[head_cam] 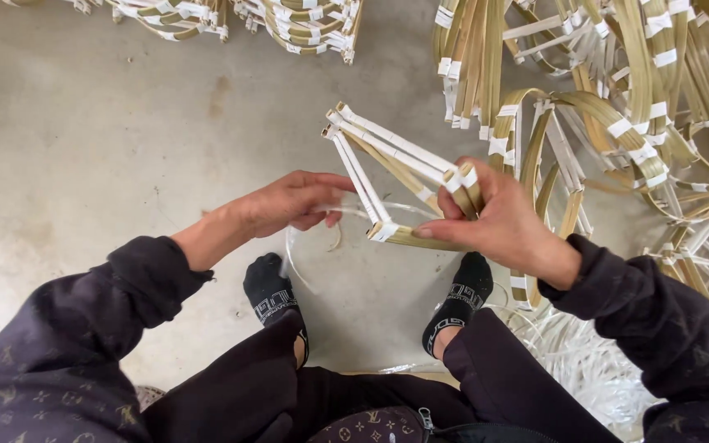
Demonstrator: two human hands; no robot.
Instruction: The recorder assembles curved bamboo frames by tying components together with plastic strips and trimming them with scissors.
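My right hand [498, 220] grips a triangular frame of bamboo strips [395, 168], bound with white tape at its corners, and holds it up over the floor. My left hand [293, 203] is closed on a thin clear plastic strip [305, 271] that loops down from the frame's lower corner toward my feet. Dark sleeves cover both my arms. My two feet in black socks [271, 289] rest on the concrete below the frame.
Piles of similar taped bamboo frames [642, 107] lie at the right and along the top edge [305, 25]. A heap of white plastic strips [592, 369] sits by my right leg. Grey concrete floor [92, 139] spreads to the left.
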